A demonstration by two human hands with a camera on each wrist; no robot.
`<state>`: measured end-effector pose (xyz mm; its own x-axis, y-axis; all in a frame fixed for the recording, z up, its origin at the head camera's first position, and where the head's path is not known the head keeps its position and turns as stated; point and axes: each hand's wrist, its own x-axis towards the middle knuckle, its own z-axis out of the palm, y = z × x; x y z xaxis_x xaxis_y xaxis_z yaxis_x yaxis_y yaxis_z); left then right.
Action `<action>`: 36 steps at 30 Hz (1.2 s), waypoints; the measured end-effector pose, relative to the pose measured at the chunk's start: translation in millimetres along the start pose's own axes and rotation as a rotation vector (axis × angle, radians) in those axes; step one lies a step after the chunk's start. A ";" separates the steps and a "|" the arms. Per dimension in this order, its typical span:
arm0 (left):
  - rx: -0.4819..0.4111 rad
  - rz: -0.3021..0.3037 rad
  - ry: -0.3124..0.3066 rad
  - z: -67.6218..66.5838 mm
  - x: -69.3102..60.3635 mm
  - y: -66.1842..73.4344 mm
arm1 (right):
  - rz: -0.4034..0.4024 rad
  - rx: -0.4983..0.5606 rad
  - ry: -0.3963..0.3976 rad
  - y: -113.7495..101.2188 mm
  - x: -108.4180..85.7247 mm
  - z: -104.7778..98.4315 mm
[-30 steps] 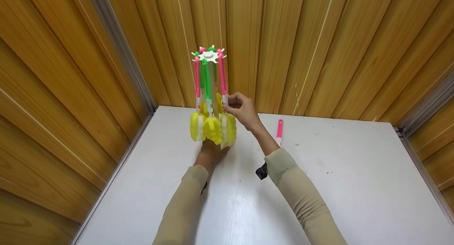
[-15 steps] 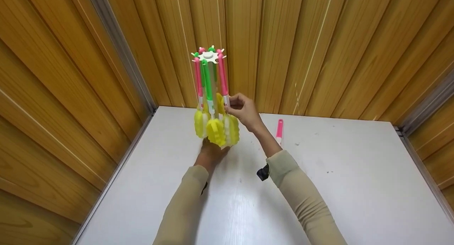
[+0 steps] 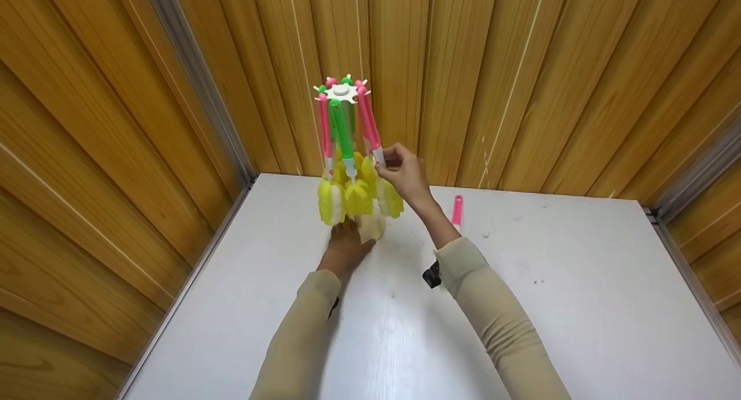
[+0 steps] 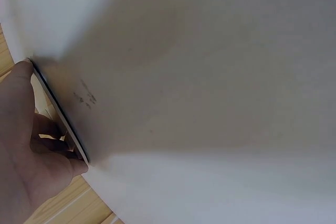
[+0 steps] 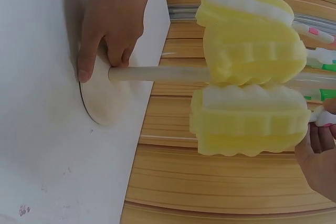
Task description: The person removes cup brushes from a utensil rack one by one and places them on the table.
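Note:
A white stand (image 3: pixel 341 91) rises from the table, with several sponge brushes hanging by their handles from its notched top. My right hand (image 3: pixel 408 177) pinches the lower white handle part of a pink-handled sponge brush (image 3: pixel 369 119), tilted with its yellow head out to the right. In front hangs a green-handled sponge brush (image 3: pixel 341 131). My left hand (image 3: pixel 345 249) grips the stand's round base (image 5: pixel 100 100) by its rim, flat on the table. In the left wrist view, thumb and fingers of the left hand (image 4: pixel 26 150) reach both ends of the base's visible edge.
Another pink-handled piece (image 3: pixel 457 209) lies on the white table (image 3: pixel 579 301), partly behind my right forearm. Wood-patterned panels (image 3: pixel 463 87) stand at the back and sides. A black strap (image 3: pixel 432 275) hangs at the right cuff.
My right hand has shifted slightly right and up, drawing the lower end of the pink-handled brush outward. The hanging heads have swung, exposing more of the base. The left hand stays put.

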<state>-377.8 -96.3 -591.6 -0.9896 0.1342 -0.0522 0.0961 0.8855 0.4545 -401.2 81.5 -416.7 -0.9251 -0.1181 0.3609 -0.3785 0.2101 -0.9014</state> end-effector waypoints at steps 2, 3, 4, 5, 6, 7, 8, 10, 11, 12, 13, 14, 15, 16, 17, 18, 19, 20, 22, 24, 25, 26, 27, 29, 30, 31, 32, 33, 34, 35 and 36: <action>0.025 -0.003 -0.002 -2.3 -2.2 2.5 | -0.002 -0.026 0.012 0.6 0.6 -1.6; 0.038 -0.002 0.000 -2.3 -1.7 2.8 | -0.001 -0.035 0.016 0.7 0.4 -2.2; 0.045 -0.004 0.005 -2.5 -1.8 3.5 | 0.000 -0.043 0.021 0.9 0.2 -2.6; 0.042 -0.014 0.006 -2.9 -2.0 4.2 | 0.002 -0.047 0.022 0.8 -0.1 -3.0; 0.044 -0.018 0.005 -2.8 -1.9 4.6 | 0.005 -0.047 0.022 0.8 -0.6 -3.3; 0.048 -0.020 0.003 -2.7 -1.8 5.0 | 0.008 -0.045 0.021 0.8 -1.0 -3.4; 0.052 -0.023 0.000 -2.2 -1.3 5.1 | 0.010 -0.044 0.021 0.7 -1.6 -3.3; 0.064 -0.026 -0.006 -1.2 -0.2 4.6 | 0.009 -0.039 0.018 0.4 -2.3 -2.9; 0.064 -0.027 -0.010 -0.2 1.0 3.7 | 0.009 -0.035 0.016 0.2 -2.8 -2.5; 0.064 -0.026 -0.016 0.9 2.2 2.7 | 0.009 -0.033 0.015 0.1 -3.2 -2.2; 0.065 -0.026 -0.018 1.6 3.3 1.9 | 0.009 -0.031 0.016 -0.1 -3.7 -1.8; 0.068 -0.024 -0.019 2.5 4.5 0.9 | 0.009 -0.028 0.017 -0.3 -4.1 -1.4; 0.073 -0.020 -0.019 3.7 5.8 -0.1 | 0.008 -0.026 0.017 -0.4 -4.5 -1.0; 0.073 -0.017 -0.017 4.2 6.4 -0.4 | 0.004 -0.021 0.019 -0.6 -4.8 -0.7; 0.072 -0.015 -0.015 4.3 6.7 -0.6 | 0.002 -0.019 0.021 -0.7 -5.1 -0.4; 0.073 -0.017 -0.016 4.1 6.7 -0.5 | -0.003 -0.017 0.025 -0.9 -5.4 -0.2; 0.076 -0.016 -0.014 3.8 6.2 -0.1 | -0.006 -0.016 0.027 -1.2 -5.6 0.0; 0.078 -0.014 -0.013 3.5 5.8 0.2 | -0.009 -0.015 0.028 -1.4 -5.8 0.2; 0.078 -0.018 -0.011 2.1 4.3 1.4 | -0.012 -0.019 0.031 -2.3 -6.4 0.1; 0.083 -0.021 -0.011 1.3 3.4 2.1 | -0.007 -0.026 0.034 -3.5 -7.1 -0.3; 0.086 -0.019 -0.008 0.9 3.0 2.4 | -0.004 -0.031 0.033 -4.1 -7.3 -0.6; 0.084 -0.021 -0.007 0.8 2.9 2.5 | -0.001 -0.033 0.032 -4.6 -7.5 -0.9; 0.084 -0.023 -0.004 0.7 2.9 2.6 | 0.003 -0.036 0.031 -5.1 -7.7 -1.2; 0.074 -0.027 -0.002 0.8 2.8 2.6 | 0.013 -0.033 0.025 -6.1 -7.9 -2.0; 0.066 -0.031 0.000 1.0 2.9 2.3 | 0.018 -0.030 0.022 -6.4 -7.9 -2.4; 0.061 -0.033 0.002 1.4 3.1 1.9 | 0.022 -0.025 0.019 -6.7 -7.9 -2.8; 0.054 -0.037 0.004 1.8 3.4 1.5 | 0.028 -0.020 0.018 -7.0 -8.1 -3.3; 0.051 -0.039 0.004 2.1 3.7 1.1 | 0.030 -0.016 0.016 -7.3 -8.2 -3.8; 0.047 -0.040 0.006 2.6 3.9 0.8 | 0.031 -0.012 0.015 -7.5 -8.5 -4.4; 0.044 -0.040 0.010 3.0 4.0 0.4 | 0.031 -0.010 0.015 -7.8 -8.8 -4.9; 0.045 -0.038 0.013 3.2 4.2 0.2 | 0.030 -0.010 0.013 -7.9 -8.9 -5.2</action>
<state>-381.6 -94.1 -594.6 -0.9939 0.0949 -0.0570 0.0632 0.9089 0.4122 -390.1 86.0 -411.5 -0.9362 -0.0989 0.3372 -0.3511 0.2232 -0.9093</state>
